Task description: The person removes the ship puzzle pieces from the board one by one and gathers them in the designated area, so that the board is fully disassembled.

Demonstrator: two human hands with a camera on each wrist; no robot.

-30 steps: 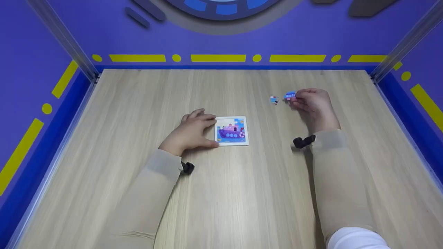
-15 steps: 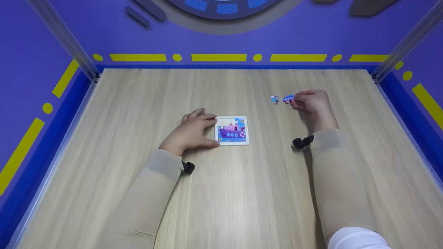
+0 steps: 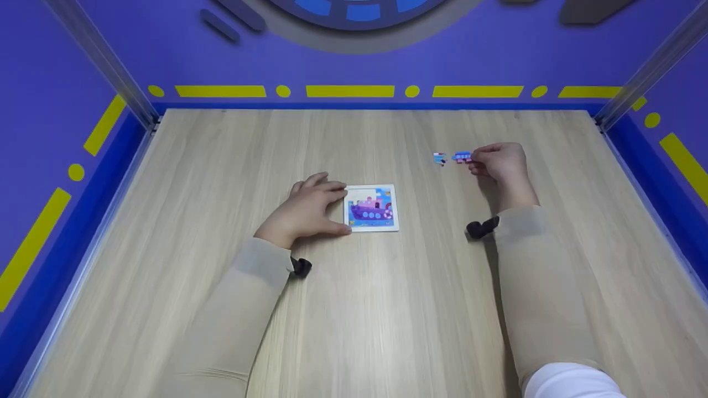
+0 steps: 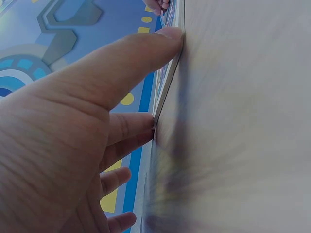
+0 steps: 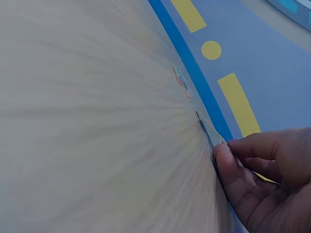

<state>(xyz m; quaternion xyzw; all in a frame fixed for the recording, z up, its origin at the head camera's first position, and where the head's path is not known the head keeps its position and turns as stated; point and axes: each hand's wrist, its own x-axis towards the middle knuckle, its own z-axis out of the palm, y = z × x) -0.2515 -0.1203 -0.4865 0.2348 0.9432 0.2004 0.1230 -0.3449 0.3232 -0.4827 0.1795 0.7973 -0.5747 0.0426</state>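
My left hand (image 3: 307, 210) lies at the left side of a small white-framed jigsaw puzzle (image 3: 394, 209), fairly straight fingers at its upper left corner and thumb at its lower left. The puzzle picture shows a purple and pink ship; a pale unfilled area shows at its upper left. In the left wrist view the thumb (image 4: 141, 53) overlaps the frame's edge. Farther back, my right hand (image 3: 504, 163) pinches a blue and pink puzzle piece (image 3: 462, 157) low over the table. In the right wrist view that piece is edge-on, partly hidden by thumb and fingertips.
Another puzzle piece (image 3: 439, 158), light blue with red and white, lies on the wooden table (image 3: 365, 309) just left of the held one. Purple panels (image 3: 354, 72) with yellow marks stand along the table's back and both sides.
The piece in my right hand has tilted, dipping lower and then levelling, and the hand has shifted slightly left. My left hand and the framed puzzle have stayed in place.
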